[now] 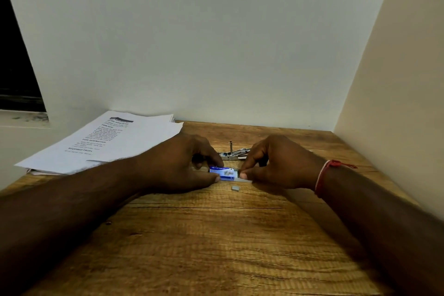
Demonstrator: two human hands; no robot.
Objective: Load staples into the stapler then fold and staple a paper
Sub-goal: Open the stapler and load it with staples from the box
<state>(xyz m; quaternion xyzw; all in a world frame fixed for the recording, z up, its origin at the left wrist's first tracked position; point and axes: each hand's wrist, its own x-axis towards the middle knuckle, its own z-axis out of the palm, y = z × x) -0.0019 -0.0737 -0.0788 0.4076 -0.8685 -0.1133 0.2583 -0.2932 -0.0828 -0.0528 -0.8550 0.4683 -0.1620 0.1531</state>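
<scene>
Bench [216, 235]: wooden top set into a wall corner; bare in the foreground, all work gathered at the far middle.
Paper stack [115, 142]: printed sheets lying flat at the far left, partly over the bench edge, well clear of the hands; judged parked there until the folding step.
Left hand [177, 163]: closed in a pinch on the staple box, thumb at its near edge and fingers over its far edge, apparently to steady the sleeve.
Right hand [278, 163]: thumb and fingertips pinched at the box's right end on a pale tray [243, 179] that projects there; judged to be drawing the tray out to reach the staples. A red thread [324, 175] circles the wrist.
Stapler [234, 152]: metal, lying just behind and between the hands, seemingly swung open to receive staples; details too small to confirm.
Staple box [222, 172]: small, blue and white, resting on the bench between the hands.
Loose staple strip [235, 188]: short grey piece just in front of the box, touching neither hand.
Stage: loading not yet done; paper untouched.
</scene>
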